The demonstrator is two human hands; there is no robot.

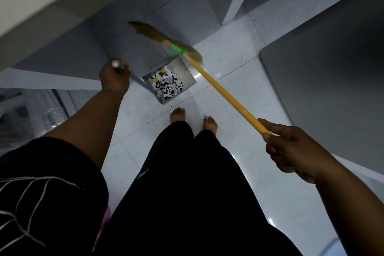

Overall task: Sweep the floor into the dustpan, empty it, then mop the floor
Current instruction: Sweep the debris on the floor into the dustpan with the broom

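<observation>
One yellow-handled straw broom (224, 91); one grey metal dustpan (187, 70); two hands (left hand (114, 79), right hand (291, 147)); two bare feet (177, 114).

Black trousers (187, 183) are worn above bare feet (177, 114). A grey wall (324, 81) is seen on the right.

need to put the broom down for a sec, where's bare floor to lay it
Bare tiles lie right of the right foot, between the broom handle and the grey wall. A narrower bare strip runs left of the left foot. Crowded ahead: the dustpan, holding paper scraps, sits there with the broom head just past it.
</observation>
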